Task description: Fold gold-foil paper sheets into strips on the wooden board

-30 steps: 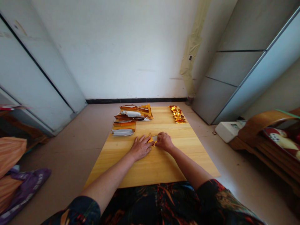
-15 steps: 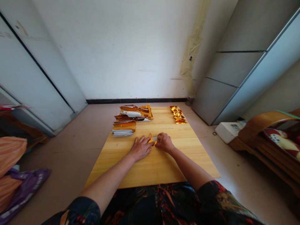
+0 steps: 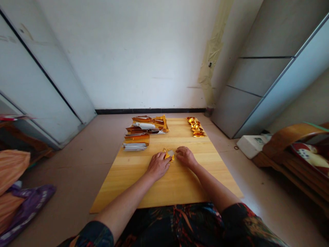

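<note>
A small piece of gold foil paper (image 3: 170, 154) lies on the wooden board (image 3: 180, 178), partly folded, its pale side showing. My left hand (image 3: 158, 165) has its fingers curled and pinches the paper's left edge. My right hand (image 3: 185, 156) rests against the paper's right edge with bent fingers holding it. Both hands sit near the board's middle.
Stacks of gold foil sheets (image 3: 144, 130) lie at the board's far left. A row of folded gold pieces (image 3: 195, 126) sits at the far right. A white box (image 3: 250, 144) and wooden chair (image 3: 295, 144) stand right; bags (image 3: 23, 202) lie left.
My left hand's fingers, earlier spread flat on the paper, are now curled at its edge. The paper's pale side shows more. The view has shifted slightly.
</note>
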A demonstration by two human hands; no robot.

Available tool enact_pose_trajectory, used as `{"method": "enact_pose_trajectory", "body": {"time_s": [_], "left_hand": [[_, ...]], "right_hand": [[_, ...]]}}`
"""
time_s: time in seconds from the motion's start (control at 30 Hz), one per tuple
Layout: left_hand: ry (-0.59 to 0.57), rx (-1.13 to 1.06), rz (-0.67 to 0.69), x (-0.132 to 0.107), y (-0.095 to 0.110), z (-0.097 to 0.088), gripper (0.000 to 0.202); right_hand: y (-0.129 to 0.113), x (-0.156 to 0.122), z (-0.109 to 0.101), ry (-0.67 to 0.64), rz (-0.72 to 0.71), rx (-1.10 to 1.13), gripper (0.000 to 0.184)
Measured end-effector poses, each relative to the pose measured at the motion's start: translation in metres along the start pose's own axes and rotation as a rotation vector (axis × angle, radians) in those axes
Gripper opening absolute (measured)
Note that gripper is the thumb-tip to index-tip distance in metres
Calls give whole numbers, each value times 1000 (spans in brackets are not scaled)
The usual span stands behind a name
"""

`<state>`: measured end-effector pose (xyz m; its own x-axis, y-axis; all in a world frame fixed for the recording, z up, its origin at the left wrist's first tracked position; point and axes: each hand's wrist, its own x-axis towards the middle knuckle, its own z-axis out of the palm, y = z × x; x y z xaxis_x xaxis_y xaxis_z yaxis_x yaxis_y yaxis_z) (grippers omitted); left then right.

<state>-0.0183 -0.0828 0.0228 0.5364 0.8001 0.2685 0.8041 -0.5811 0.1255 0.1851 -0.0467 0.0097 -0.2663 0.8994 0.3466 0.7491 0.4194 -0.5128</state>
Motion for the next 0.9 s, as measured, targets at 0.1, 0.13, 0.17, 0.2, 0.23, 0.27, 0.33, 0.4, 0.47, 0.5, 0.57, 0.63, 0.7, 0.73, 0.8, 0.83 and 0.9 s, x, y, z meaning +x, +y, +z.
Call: {"method": "enact_pose_trajectory", "body": {"time_s": [0.1, 0.13, 0.17, 0.2, 0.23, 0.27, 0.33, 0.4, 0.47, 0.5, 0.57, 0.63, 0.7, 0.73, 0.8, 0.83, 0.9], "left_hand": [[2, 19, -45, 5, 8, 1, 32], [-2, 24, -54, 6, 9, 0, 31], [-7, 26, -60, 8, 10, 0, 29], [-14, 26, -64, 9, 10, -1, 28], [-22, 24, -64, 10, 9, -1, 27], [-30, 19, -61, 11, 8, -2, 27], [-43, 3, -47, 12, 5, -3, 27], [-37, -16, -21, 12, 0, -3, 28], [-24, -44, 20, 13, -6, -2, 29], [-22, -59, 45, 13, -9, -2, 28], [-27, -83, 85, 12, -15, -2, 26], [-32, -79, 115, 9, -19, -2, 25], [-22, -69, 138, 3, -22, -3, 26], [-13, -70, 150, 0, -23, -4, 26], [7, -94, 179, -5, -25, -5, 24], [15, -114, 195, -6, -27, -6, 24], [21, -159, 224, -4, -31, -7, 22]], "right_hand": [[-9, -8, -2, -101, -117, -107, 10], [-14, -11, -3, -135, -149, -148, 11], [-19, -12, -5, -160, -168, -189, 13], [-24, -14, -6, -173, -171, -234, 13], [-29, -15, -6, -179, -167, -275, 13], [-32, -15, -7, -186, -160, -309, 14], [-36, -15, -8, -202, -155, -358, 15], [-38, -15, -9, -226, -167, -393, 16], [-40, -15, -10, -245, -182, -435, 19], [-42, -15, -10, -256, -186, -458, 21], [-47, -17, -10, -276, -179, -503, 23], [-54, -20, -10, -288, -162, -535, 22], [-59, -23, -10, -286, -153, -546, 24], [-61, -24, -11, -288, -153, -545, 24], [-61, -23, -15, -308, -153, -535, 24], [-60, -21, -18, -325, -157, -527, 23], [-57, -14, -24, -371, -188, -512, 21]]}}
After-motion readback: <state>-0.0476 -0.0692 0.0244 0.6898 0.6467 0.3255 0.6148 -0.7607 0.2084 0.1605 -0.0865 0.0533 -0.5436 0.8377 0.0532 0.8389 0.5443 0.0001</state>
